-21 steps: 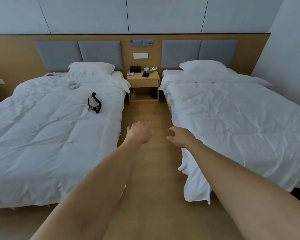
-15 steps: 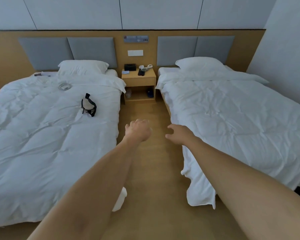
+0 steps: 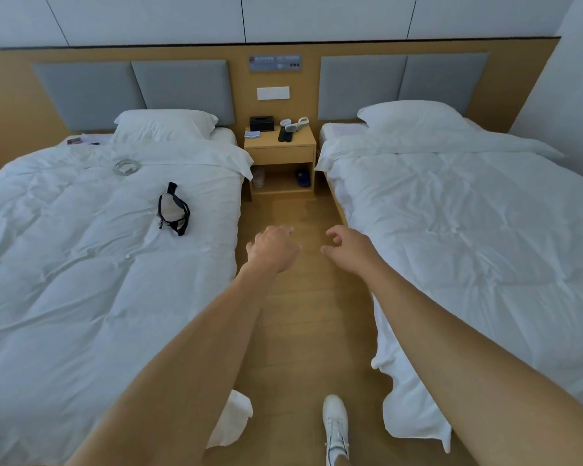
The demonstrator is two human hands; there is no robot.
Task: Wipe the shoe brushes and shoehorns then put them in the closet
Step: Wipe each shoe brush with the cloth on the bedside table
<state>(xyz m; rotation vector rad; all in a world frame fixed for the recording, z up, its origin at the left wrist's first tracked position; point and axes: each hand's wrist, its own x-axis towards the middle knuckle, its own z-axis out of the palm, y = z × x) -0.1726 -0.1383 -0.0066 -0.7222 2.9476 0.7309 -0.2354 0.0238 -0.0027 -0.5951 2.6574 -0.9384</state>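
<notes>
Ahead, a wooden floor (image 3: 293, 317) aisle runs between two white beds to a nightstand (image 3: 280, 148), brushes (image 3: 292, 129) on its top. Left hand (image 3: 271, 252) and right hand (image 3: 347, 250) hang loosely curled, holding nothing.

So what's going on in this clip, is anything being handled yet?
Not yet. A person stands in the aisle between two made beds, both arms stretched forward. The left hand and right hand hold nothing, fingers loosely curled. Ahead is a nightstand with small items on top, including what may be a brush. A pouch lies on the left bed. No closet is in view.
</notes>
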